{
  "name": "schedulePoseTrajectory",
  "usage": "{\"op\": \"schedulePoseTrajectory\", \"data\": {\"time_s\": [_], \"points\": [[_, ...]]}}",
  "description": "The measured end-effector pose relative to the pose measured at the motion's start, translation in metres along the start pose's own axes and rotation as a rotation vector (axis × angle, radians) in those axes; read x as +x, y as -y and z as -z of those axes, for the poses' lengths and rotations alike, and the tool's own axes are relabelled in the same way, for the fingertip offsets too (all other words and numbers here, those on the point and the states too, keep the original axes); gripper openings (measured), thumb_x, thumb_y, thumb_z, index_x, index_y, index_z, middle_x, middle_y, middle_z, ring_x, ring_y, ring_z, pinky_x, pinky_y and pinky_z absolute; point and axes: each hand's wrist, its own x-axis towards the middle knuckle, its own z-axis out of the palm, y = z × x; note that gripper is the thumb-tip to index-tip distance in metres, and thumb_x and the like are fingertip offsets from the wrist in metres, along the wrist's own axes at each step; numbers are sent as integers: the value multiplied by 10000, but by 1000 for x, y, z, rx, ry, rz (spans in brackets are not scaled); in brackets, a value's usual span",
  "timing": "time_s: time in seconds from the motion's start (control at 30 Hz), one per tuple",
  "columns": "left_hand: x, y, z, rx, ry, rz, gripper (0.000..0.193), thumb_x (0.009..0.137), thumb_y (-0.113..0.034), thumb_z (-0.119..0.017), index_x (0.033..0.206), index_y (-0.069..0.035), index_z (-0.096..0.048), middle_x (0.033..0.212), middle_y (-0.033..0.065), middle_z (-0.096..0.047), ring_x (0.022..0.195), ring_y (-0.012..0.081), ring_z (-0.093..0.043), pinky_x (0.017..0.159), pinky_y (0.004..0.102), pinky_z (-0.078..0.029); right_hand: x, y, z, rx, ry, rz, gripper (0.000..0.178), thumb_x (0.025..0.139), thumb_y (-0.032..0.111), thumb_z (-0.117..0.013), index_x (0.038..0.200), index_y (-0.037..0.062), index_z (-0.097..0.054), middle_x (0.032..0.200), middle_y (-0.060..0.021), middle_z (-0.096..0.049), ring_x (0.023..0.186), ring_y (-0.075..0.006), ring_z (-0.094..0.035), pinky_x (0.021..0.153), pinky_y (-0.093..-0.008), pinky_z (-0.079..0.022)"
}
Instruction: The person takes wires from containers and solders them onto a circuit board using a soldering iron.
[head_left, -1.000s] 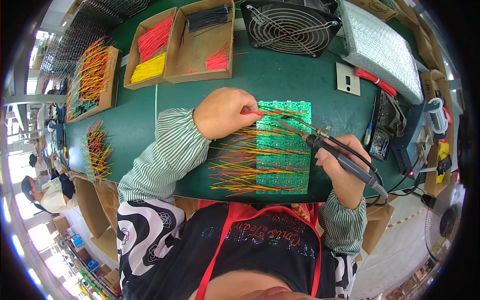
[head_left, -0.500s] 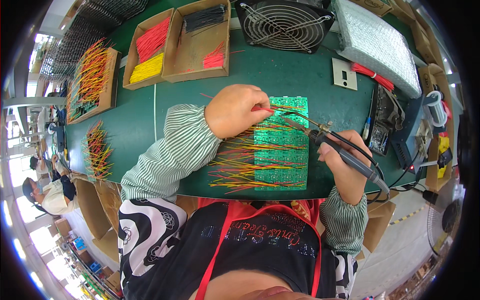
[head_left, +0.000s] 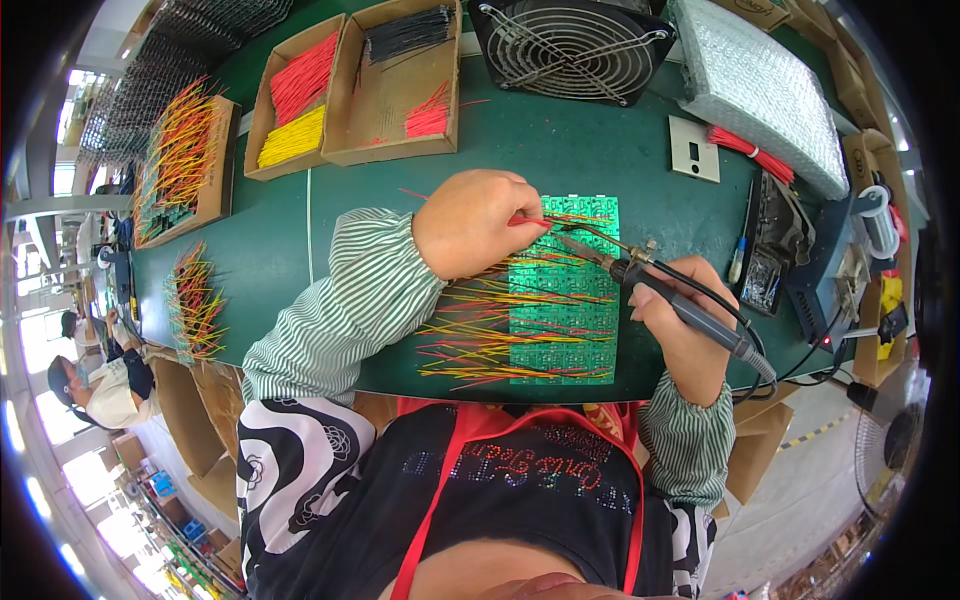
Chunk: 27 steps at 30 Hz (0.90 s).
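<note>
The green circuit panel [head_left: 590,355] lies on the green table [head_left: 620,150] in front of the person, with rows of red, yellow and black wires [head_left: 465,335] fanning off its left edge. At the far end of the panel, the left hand [head_left: 475,222] has thumb and fingertips pinched together on red wire [head_left: 530,222]; how many strands lie in that grip cannot be told. The right hand [head_left: 685,310] has its fingers wrapped pen-like around the grey handle of a soldering iron [head_left: 695,318], its tip pointing left and far, close to the pinched wire. A thin curved tube [head_left: 605,237] ends near the tip too; whether iron, wire and panel touch is too small to tell. The likeliest trouble would be a burn, since the left fingertips sit just beside the hot end and a small slip of either hand could close that gap. The iron also leans over wires already lying across the panel, so a low wrist might scorch their insulation. A shaky pinch could set the strand off its spot, or let solder bridge neighbouring pads. The black cable [head_left: 725,300] looping near the right wrist could tug the handle if it snagged, and the left sleeve [head_left: 345,275], if it swept right, might drag the loose ends.
</note>
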Motion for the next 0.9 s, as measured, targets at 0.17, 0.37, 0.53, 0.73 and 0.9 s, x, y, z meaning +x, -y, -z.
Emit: {"op": "schedulePoseTrajectory", "data": {"time_s": [0.17,0.37,0.53,0.73,0.9], "points": [[1,0,0,17,-8,-18,152,777,-177,-640,749,-28,-629,719,95,-592,683,262,-584,604,361,-452,-3,8,8,83,-34,-55,163,746,49,-690,863,-19,-599,708,-31,-615,631,-59,-559,575,-196,-446],[-3,-7,8,92,-86,-35,127,776,-161,-640,760,-35,-633,722,97,-589,682,265,-585,604,363,-454,-9,10,15,74,-40,-59,156,754,37,-680,870,-21,-593,705,-36,-613,624,-67,-570,571,-193,-448],[-3,-15,8,65,-141,-55,112,782,-151,-638,765,-40,-632,730,94,-589,679,267,-583,600,361,-455,-10,10,19,67,-32,-52,156,755,34,-677,872,-21,-590,708,-38,-615,626,-69,-573,577,-195,-451],[13,-15,-12,24,-60,-90,136,786,-175,-645,766,-41,-623,733,94,-590,678,272,-582,600,366,-450,-9,8,22,59,-46,-58,156,758,37,-674,875,-21,-589,716,-40,-619,630,-69,-574,581,-197,-453],[15,-13,-12,-1,-49,-58,154,792,-187,-640,766,-36,-625,742,97,-591,679,275,-582,604,367,-449,-7,5,19,64,-34,-70,159,754,38,-677,877,-18,-594,718,-37,-617,638,-64,-570,578,-195,-449]]}}
